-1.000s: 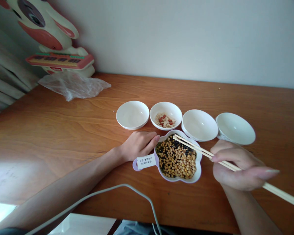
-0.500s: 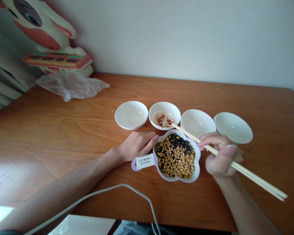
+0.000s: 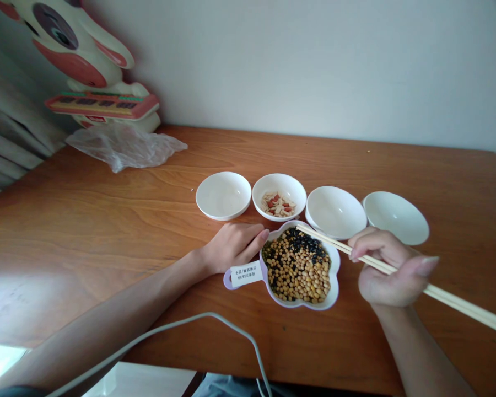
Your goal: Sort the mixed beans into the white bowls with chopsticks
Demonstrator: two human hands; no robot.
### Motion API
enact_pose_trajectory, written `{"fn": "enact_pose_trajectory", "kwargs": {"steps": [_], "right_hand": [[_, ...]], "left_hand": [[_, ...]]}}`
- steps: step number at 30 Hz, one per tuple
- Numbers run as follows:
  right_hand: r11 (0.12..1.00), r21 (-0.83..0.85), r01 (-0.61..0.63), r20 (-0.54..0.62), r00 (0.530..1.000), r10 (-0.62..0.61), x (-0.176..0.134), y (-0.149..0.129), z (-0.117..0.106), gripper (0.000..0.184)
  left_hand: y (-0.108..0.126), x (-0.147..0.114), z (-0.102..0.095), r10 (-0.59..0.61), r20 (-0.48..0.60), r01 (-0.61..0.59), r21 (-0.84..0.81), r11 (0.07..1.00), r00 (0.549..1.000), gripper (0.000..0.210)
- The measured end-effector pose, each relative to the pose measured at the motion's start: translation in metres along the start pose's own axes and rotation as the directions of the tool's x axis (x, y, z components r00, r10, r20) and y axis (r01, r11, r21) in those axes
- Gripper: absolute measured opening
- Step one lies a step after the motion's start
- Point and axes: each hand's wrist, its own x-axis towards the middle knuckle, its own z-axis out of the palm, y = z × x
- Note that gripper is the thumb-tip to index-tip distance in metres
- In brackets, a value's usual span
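Here on the wooden table, the chopsticks, pinched in our right hand, have just swung from the nut bowl behind the dish to its far rim, so we're back at the beans filling the dish; our left hand lies loosely curled beside it, thumb at the rim, whether gripping we can't tell
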Motion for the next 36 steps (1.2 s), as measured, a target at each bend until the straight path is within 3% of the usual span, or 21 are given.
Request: {"fn": "enact_pose_trajectory", "kwargs": {"steps": [5, 8, 22, 27, 34, 36], "right_hand": [[0.993, 0.039, -0.110, 0.173, 0.980, 0.101, 0.002, 0.001, 0.005, 0.074], [0.993, 0.019, -0.112, 0.224, 0.969, 0.105, 0.001, 0.005, 0.007, 0.077], [0.999, -0.020, -0.049, 0.226, 0.973, 0.052, -0.009, 0.011, 0.006, 0.063], [1.000, -0.013, -0.015, 0.138, 0.990, 0.017, -0.009, 0.009, 0.005, 0.067], [0.997, 0.050, 0.063, -0.174, 0.983, -0.053, -0.003, -0.003, 0.013, 0.066], [0.997, 0.062, 0.038, -0.200, 0.980, -0.025, -0.001, -0.002, 0.016, 0.062]], "left_hand": [[0.000, 0.000, 0.000, -0.003, -0.005, 0.003, -0.007, 1.000, 1.000, 0.042], [0.000, 0.001, 0.001, -0.006, 0.002, 0.006, -0.007, 1.000, 1.000, 0.041], [-0.001, 0.000, 0.002, -0.011, 0.002, 0.011, -0.017, 1.000, 1.000, 0.041], [-0.001, 0.000, 0.002, -0.003, -0.009, 0.003, -0.015, 1.000, 1.000, 0.041], [0.000, 0.000, 0.001, -0.007, -0.004, 0.007, -0.001, 1.000, 1.000, 0.041], [0.000, 0.001, 0.001, -0.009, -0.001, 0.009, -0.001, 1.000, 1.000, 0.041]]}}
